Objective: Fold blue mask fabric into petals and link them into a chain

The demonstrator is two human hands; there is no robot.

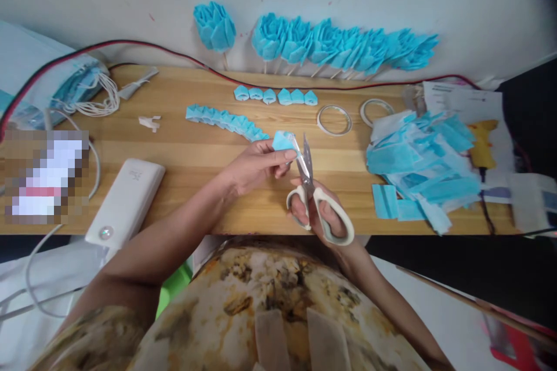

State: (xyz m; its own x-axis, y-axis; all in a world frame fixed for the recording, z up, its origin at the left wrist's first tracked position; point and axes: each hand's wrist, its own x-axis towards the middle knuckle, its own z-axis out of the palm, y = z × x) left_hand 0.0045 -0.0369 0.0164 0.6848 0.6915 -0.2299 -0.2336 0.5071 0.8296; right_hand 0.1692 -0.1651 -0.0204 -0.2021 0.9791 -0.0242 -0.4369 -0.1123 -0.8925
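Observation:
My left hand [263, 163] pinches a small blue fabric piece [284, 140] between thumb and fingers. In my right hand [324, 208] is a pair of scissors [342, 226] with white handles, my fingers through the loops. The blades stand apart, one of them right beside the right edge of the blue piece. Just beyond my left hand, a row of folded blue pieces [226, 120] lies on the table. Farther back sit several smaller folded blue petals [256, 94] in a line.
Blue fabric flowers [214, 26] on sticks lean along the wall. Two tape rolls [334, 120] lie right of centre, near a heap of cut blue fabric [422, 162] and a yellow glue gun [482, 142]. A white power bank [126, 200] and a blurred phone [47, 177] lie left.

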